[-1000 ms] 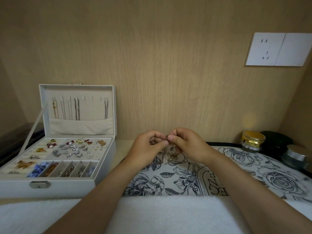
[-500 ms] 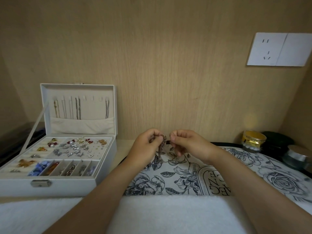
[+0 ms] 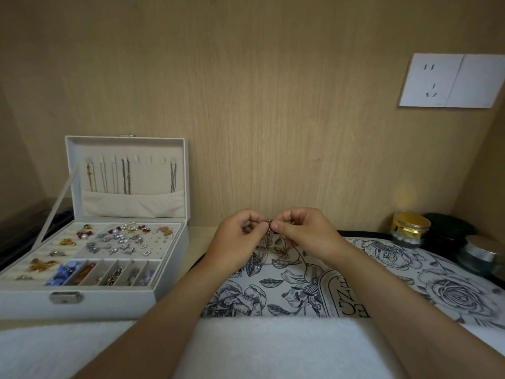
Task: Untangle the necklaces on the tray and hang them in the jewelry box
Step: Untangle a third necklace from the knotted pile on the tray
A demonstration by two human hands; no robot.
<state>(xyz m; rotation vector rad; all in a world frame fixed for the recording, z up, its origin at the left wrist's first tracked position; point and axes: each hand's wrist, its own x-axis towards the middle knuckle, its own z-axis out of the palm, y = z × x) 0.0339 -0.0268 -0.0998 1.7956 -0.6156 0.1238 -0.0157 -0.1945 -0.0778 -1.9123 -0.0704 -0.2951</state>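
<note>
Two-handed pinch | left hand (image 3: 237,237) + right hand (image 3: 304,233) on necklaces (image 3: 267,246) | strands indistinguishable

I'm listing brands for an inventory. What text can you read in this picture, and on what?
"Z G E": seemingly, large letters in the oval label on the tray, upside down and cut off; the whole word cannot be read.
Gold jar: band too blurred to read.
Jewelry box, wall socket: no text.

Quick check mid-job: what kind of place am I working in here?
Likely a home dressing nook or vanity shelf: a wood-panelled wall with a socket, an open jewelry box, and cosmetic jars beside the floral tray.
</note>
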